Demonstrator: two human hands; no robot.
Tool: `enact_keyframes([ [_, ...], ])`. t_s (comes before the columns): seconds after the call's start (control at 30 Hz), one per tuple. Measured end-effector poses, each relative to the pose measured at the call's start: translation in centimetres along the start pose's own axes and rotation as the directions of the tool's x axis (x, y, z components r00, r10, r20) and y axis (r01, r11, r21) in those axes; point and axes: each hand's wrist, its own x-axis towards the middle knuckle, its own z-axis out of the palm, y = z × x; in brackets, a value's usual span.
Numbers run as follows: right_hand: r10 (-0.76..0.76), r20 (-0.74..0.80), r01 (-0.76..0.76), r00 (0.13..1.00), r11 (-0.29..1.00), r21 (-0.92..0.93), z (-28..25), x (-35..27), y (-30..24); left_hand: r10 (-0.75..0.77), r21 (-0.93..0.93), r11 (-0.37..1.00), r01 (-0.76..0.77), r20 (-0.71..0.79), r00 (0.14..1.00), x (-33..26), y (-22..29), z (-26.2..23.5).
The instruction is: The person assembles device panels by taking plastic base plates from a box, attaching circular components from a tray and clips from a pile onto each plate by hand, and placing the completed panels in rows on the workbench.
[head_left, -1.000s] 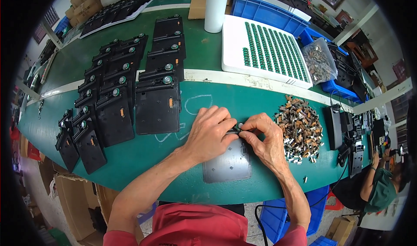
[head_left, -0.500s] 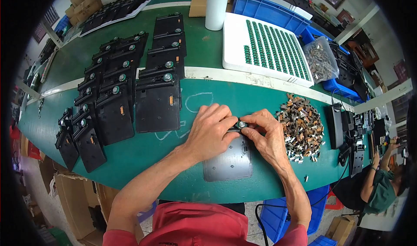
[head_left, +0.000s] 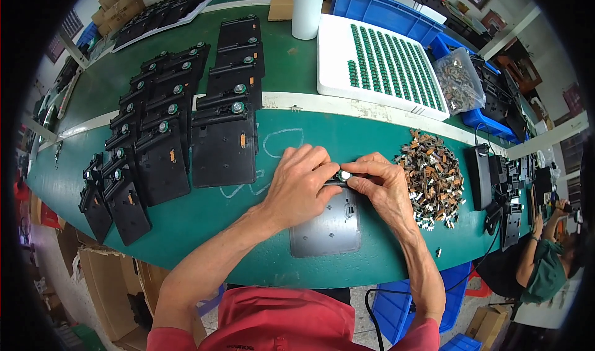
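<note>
A flat black plastic panel (head_left: 325, 234) lies on the green table in front of me, its surface shining grey. My left hand (head_left: 296, 186) is closed over its far edge, thumb and fingers near the tube-like bar there. At the right end of that bar sits a small round part (head_left: 343, 175) with a silvery top and green rim. My right hand (head_left: 385, 188) pinches this round part between thumb and fingers. The fingers hide most of the bar. A small slot shows on the panel below the right fingertips.
Similar black panels (head_left: 223, 149) overlap in rows at the left. Right of my hands is a heap of small brown-and-metal components (head_left: 434, 180). Behind are a white foam tray (head_left: 331, 81) of green parts, a plastic bag (head_left: 458, 84) and blue crates (head_left: 378, 11). A co-worker (head_left: 545, 258) sits far right.
Both hands stay at the panel's far edge. The right fingers have shifted slightly around the round part, and its top shows brighter. The whole view has tilted a little.
</note>
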Motion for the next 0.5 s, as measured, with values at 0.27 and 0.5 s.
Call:
enact_keyframes([
  [0.27,0.044,0.016,-0.043,0.999,0.998,-0.049,-0.37,0.19,-0.7,-0.007,-0.013,1.0,0.007,-0.002,1.0,0.06,0.01,0.06],
  [0.5,-0.097,-0.041,0.087,0.994,0.976,-0.198,0.41,-0.13,-0.98,0.002,-0.005,1.0,-0.002,-0.013,1.0,-0.01,0.01,0.01],
])
